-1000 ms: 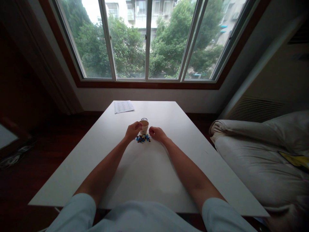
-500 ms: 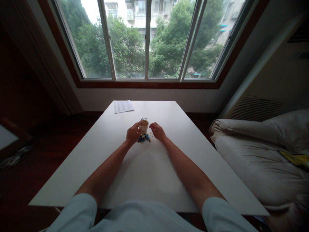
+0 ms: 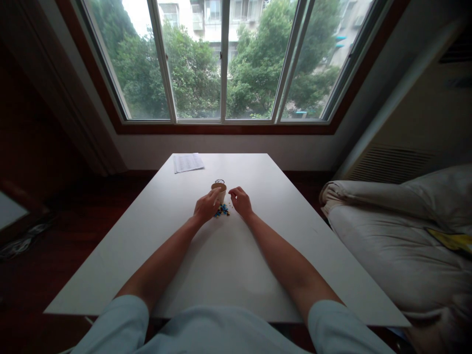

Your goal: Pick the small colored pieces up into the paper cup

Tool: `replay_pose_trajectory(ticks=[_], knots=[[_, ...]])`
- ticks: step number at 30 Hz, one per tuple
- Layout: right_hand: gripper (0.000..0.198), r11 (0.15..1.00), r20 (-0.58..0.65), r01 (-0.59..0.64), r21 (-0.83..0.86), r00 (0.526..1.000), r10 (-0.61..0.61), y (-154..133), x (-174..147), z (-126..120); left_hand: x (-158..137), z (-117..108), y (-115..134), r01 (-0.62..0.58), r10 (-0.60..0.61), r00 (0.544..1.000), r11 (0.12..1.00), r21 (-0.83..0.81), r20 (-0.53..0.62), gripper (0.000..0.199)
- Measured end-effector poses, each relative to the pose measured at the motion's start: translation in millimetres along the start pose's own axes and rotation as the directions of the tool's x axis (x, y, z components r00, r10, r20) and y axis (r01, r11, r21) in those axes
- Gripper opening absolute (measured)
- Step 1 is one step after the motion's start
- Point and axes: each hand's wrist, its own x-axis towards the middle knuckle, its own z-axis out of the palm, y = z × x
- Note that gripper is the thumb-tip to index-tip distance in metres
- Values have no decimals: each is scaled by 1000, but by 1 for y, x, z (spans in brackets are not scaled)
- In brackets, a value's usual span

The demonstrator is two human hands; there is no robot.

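A paper cup (image 3: 220, 188) stands upright on the white table, and a small pile of blue, yellow and dark beads (image 3: 222, 211) lies just in front of it. My left hand (image 3: 206, 205) reaches across the near left side of the cup and over the left part of the pile. Its fingers and thumb are apart, with nothing visible between them. To the right of the cup, my right hand (image 3: 240, 200) is closed with its fingertips drawn together. Whatever they may hold is too small to make out. A few pale bits lie by those fingertips.
Behind the cup is a thin dark loop (image 3: 219, 181), perhaps wire or cord. Printed papers (image 3: 188, 162) lie at the far left of the white table (image 3: 228, 275). A covered sofa (image 3: 379, 246) stands to the right, and a window (image 3: 224, 64) is ahead.
My left hand has shifted right and slightly nearer, from the cup's left rim to in front of it, covering part of the beads. My right hand has barely moved.
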Motion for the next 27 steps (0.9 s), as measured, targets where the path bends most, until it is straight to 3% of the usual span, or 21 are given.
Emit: replay_pose_trajectory(ticks=[10, 17, 21, 27], knots=[[31, 1000, -7, -10, -13, 1000, 10, -4, -1, -3, -2, -2, 3, 17, -17, 1000, 1000, 12, 16, 59], [36, 998, -112, 62, -12, 992, -63, -8, -2, -2, -5, 4, -11, -25, 20, 990, 999, -35, -139, 48], [39, 982, -169, 187, -21, 967, -188, -15, -2, -1, -5, 5, -27, 36, -52, 968, 997, -72, -247, 40], [45, 954, -78, 300, -19, 950, -301, -21, -2, 1, -3, 13, -58, 185, -219, 931, 973, -139, -293, 31]])
